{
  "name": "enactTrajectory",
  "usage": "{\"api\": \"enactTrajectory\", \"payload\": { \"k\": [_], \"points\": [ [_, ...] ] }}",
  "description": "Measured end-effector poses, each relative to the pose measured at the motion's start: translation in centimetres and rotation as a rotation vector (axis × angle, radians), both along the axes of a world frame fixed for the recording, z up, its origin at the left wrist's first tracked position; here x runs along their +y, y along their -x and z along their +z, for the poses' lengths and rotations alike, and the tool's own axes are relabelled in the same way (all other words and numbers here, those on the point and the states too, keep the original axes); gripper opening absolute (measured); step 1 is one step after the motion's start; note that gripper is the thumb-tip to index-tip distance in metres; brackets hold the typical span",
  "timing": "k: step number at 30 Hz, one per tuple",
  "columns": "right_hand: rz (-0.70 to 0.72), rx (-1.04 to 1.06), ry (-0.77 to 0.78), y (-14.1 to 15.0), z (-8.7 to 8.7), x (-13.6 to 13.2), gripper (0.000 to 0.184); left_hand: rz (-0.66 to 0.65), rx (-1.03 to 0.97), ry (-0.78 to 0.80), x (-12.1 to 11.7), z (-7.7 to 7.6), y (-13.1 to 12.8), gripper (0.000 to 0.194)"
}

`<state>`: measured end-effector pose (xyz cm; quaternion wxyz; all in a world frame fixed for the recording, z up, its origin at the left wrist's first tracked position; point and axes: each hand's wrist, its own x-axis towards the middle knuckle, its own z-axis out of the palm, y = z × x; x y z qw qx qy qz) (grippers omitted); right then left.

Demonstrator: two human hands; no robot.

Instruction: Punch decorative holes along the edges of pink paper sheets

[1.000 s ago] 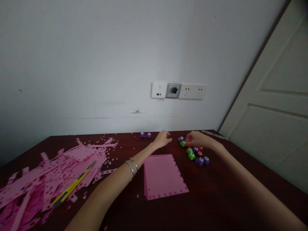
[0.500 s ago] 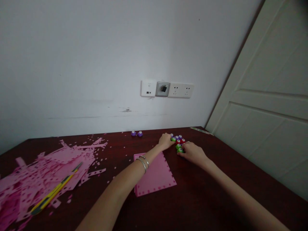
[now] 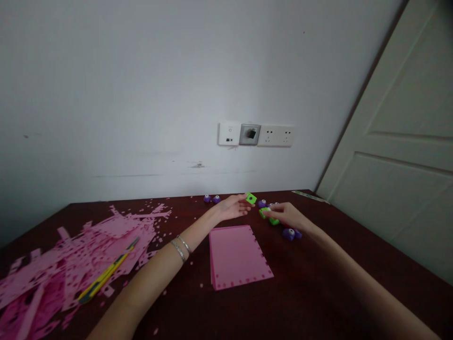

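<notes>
My left hand is raised over the tabletop and holds a small green craft punch between thumb and fingers, tipped so a dark round spot shows. To its right, my right hand pinches another green punch low at the table. A further green punch lies under those fingers. Purple punches with white round tops stand just behind, partly covered by the right hand. Nearer me, below that hand, sits another purple punch. A stack of pink paper with punched edges lies in front.
Pink paper scraps and loose confetti spread over the left of the dark red table. A yellow cutter knife rests on them. Two purple punches stand by the wall. A patterned strip lies at the back right.
My left hand has lifted a green punch off the table and turned it. My right hand has closed on another green punch. The camera view has shifted slightly left.
</notes>
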<state>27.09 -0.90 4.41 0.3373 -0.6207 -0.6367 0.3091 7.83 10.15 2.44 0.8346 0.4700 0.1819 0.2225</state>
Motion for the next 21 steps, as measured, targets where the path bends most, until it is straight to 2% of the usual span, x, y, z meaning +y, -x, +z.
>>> {"api": "enactTrajectory", "payload": {
  "k": [2, 4, 5, 7, 10, 12, 14, 17, 19, 21],
  "points": [
    [0.046, 0.401, 0.064, 0.9, 0.5, 0.7, 0.032, 0.008, -0.024, 0.058, -0.5, 0.4, 1.9, 0.023],
    [0.09, 0.674, 0.123, 2.2, 0.8, 1.2, 0.03, 0.02, -0.021, 0.07, -1.0, 0.6, 3.4, 0.024],
    [0.113, 0.737, 0.144, 2.8, 1.0, 1.3, 0.028, 0.028, -0.017, 0.064, -1.2, 0.7, 4.0, 0.024],
    [0.15, 0.733, 0.16, 4.1, 1.1, 1.5, 0.03, 0.052, -0.001, 0.035, -1.4, 1.0, 5.3, 0.023],
    [0.177, 0.579, 0.14, 5.4, 1.1, 2.1, 0.04, 0.106, 0.074, -0.112, -1.2, 1.5, 7.4, 0.02],
    [0.163, 0.454, 0.113, 5.8, 0.8, 2.9, 0.044, 0.164, 0.227, -0.335, -0.7, 1.7, 9.1, 0.019],
    [0.117, 0.272, 0.094, 5.9, 0.2, 4.3, 0.047, 0.246, 0.467, -0.622, 0.1, 1.6, 10.9, 0.024],
    [0.029, -0.155, 0.047, 6.1, -1.1, 6.8, 0.047, 0.421, 0.831, -0.929, 1.7, 0.4, 13.1, 0.027],
    [-0.021, -0.399, -0.027, 6.8, -1.9, 8.3, 0.043, 0.513, 1.001, -1.021, 2.7, -0.9, 13.7, 0.026],
    [-0.054, -0.531, -0.045, 7.9, -2.5, 9.4, 0.039, 0.579, 1.081, -1.073, 3.6, -2.2, 13.6, 0.024]
  ]
}}
